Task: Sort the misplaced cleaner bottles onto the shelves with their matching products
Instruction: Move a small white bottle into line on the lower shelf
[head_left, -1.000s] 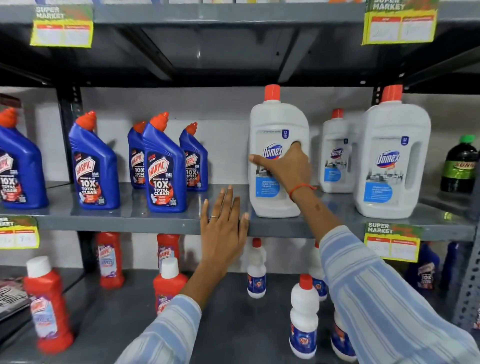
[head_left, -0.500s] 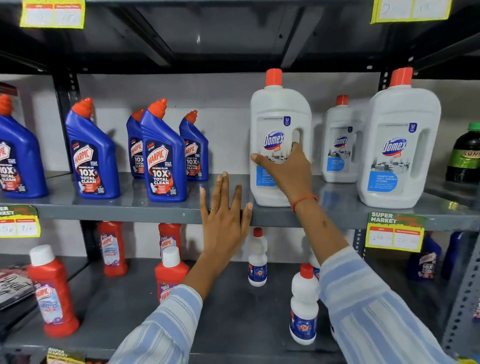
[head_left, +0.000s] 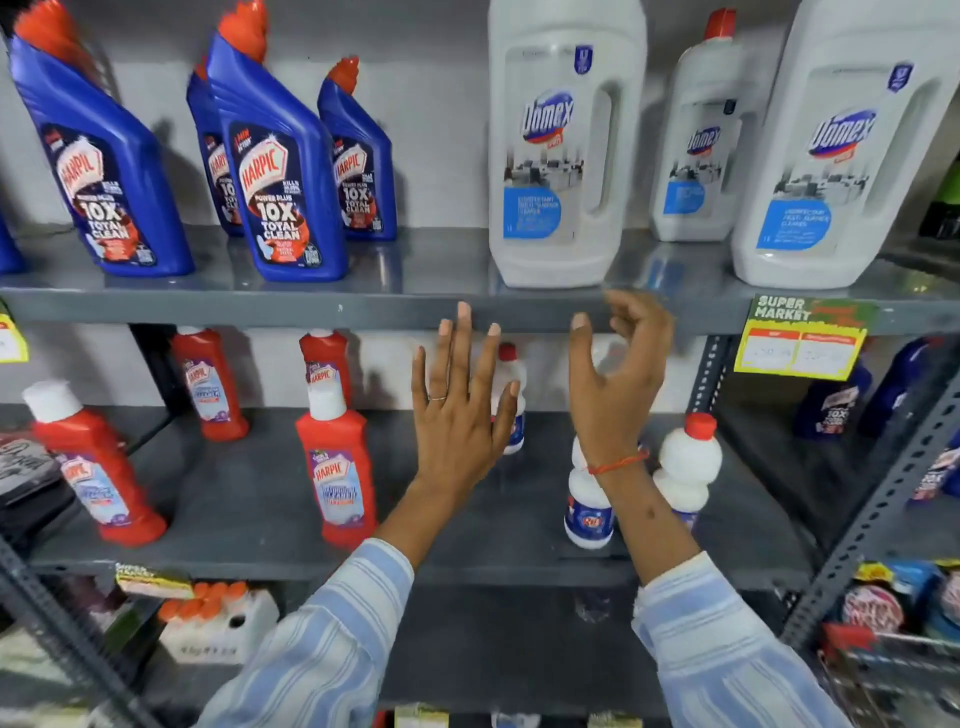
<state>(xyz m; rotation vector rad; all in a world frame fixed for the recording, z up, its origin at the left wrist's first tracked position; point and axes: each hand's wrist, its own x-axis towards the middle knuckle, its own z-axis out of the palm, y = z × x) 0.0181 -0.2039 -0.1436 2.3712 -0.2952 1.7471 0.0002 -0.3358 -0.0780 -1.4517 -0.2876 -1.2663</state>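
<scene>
A large white Domex bottle stands upright at the front of the grey upper shelf, beside two more white Domex bottles. My right hand hovers just below it in front of the shelf edge, fingers loosely curled, holding nothing. My left hand is spread flat and empty, fingertips at the shelf edge. Several blue Harpic bottles stand left on the same shelf. On the lower shelf are red Harpic bottles and small white bottles, partly hidden by my hands.
A yellow price tag hangs on the upper shelf edge at right. Blue bottles sit in the neighbouring bay at lower right. A white crate with orange caps lies on the bottom shelf. Slanted metal uprights frame the bays.
My right hand has let go of the large Domex bottle and dropped below the shelf edge. The left hand stays spread and has sunk slightly. The view has tilted down and moved closer.
</scene>
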